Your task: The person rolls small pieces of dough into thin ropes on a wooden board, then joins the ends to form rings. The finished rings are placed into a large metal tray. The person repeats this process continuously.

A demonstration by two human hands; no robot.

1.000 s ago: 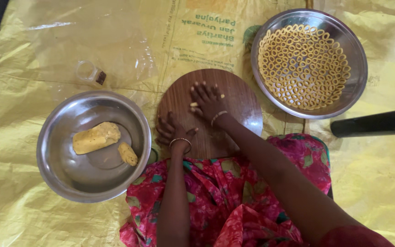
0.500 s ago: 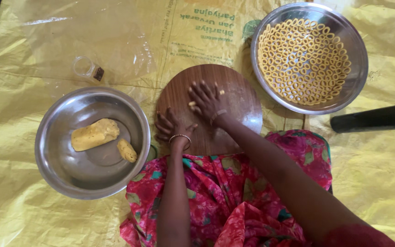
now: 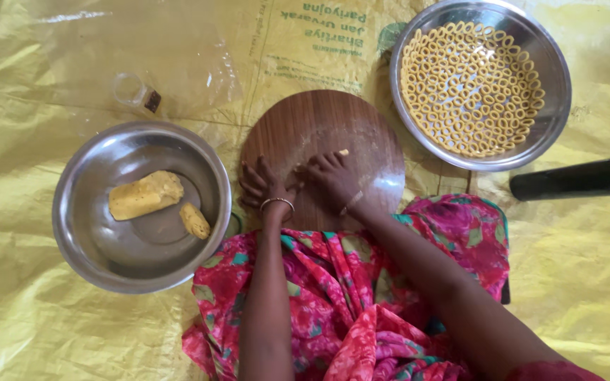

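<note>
Right hand (image 3: 332, 178) nearer now, fingers flat on dough strip (image 3: 342, 152), round wooden board (image 3: 361, 127); left hand (image 3: 259, 185) open.

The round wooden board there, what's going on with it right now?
A person presses both hands on the round wooden board. The right hand covers a small piece of yellow dough; the left hand rests flat beside it. A steel bowl holds two dough lumps, and a steel plate holds many dough rings.
</note>
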